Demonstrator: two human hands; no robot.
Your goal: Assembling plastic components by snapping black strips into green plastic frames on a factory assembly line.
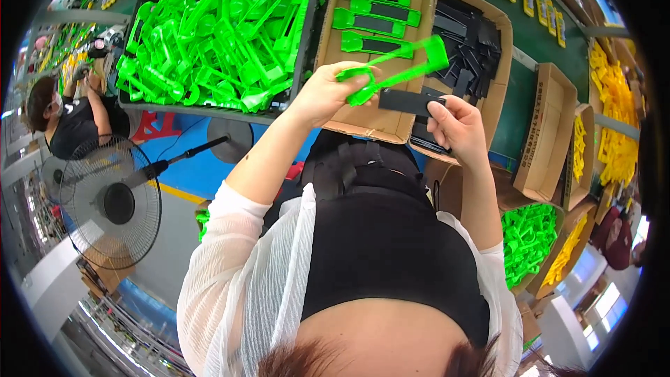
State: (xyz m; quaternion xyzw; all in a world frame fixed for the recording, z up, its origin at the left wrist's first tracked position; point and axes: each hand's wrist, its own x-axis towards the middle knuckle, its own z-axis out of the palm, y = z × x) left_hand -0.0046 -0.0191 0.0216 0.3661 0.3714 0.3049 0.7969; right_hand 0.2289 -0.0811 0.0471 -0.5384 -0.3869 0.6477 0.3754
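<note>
My left hand point(333, 92) is closed on one end of a bright green plastic frame point(435, 54), which slants up to the right with its middle open. Between the thumb and fingers of my right hand point(457, 126) is a flat black rectangular plate point(412, 102), its left end close to the frame's lower part. Whether the two touch, I cannot tell. Just beyond my hands, a cardboard box point(335, 49) holds several green frames fitted with black plates point(377, 24). To its right, another cardboard box point(504, 49) contains loose black plates point(460, 45).
A black crate point(317, 0) heaped with green frames point(216, 35) stands at left. An emptied-looking cardboard tray point(548, 126) leans at right, near yellow parts point(611, 119). A standing fan point(118, 202) is at lower left; another person point(77, 115) sits beyond it.
</note>
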